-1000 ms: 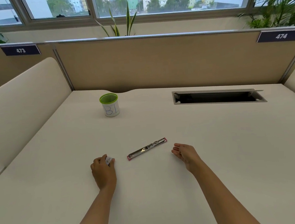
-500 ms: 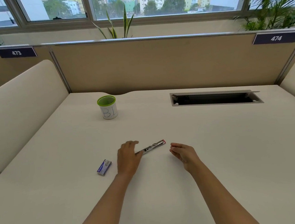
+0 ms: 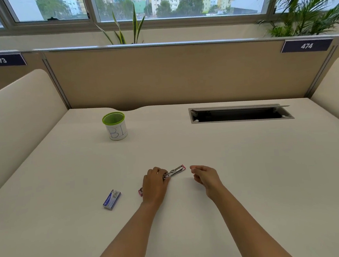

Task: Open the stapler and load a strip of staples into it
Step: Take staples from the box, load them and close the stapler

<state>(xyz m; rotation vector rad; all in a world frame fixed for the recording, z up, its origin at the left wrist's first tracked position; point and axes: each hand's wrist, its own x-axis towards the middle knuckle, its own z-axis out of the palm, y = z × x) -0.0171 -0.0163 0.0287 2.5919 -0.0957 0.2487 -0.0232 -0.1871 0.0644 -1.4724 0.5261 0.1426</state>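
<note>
A pink stapler [image 3: 175, 171] lies opened out flat on the white desk [image 3: 250, 172], its metal channel facing up and running diagonally. My left hand [image 3: 155, 184] covers its near half, fingers curled over the metal part; a pink end shows at the hand's left edge. To the right of the stapler's far end hovers my right hand [image 3: 204, 176], loosely curled, holding nothing and not touching the stapler. A small blue staple box [image 3: 111, 199] lies on the desk to the left of my left hand, apart from it.
A white pen cup with a green rim [image 3: 115, 126] stands at the back left. A cable slot with an open lid [image 3: 239, 114] is cut into the desk at the back right. Beige partitions enclose the desk on three sides.
My left hand let go of the staple box, leaving it on the desk, and moved right onto the stapler's near half. My right hand has barely moved.
</note>
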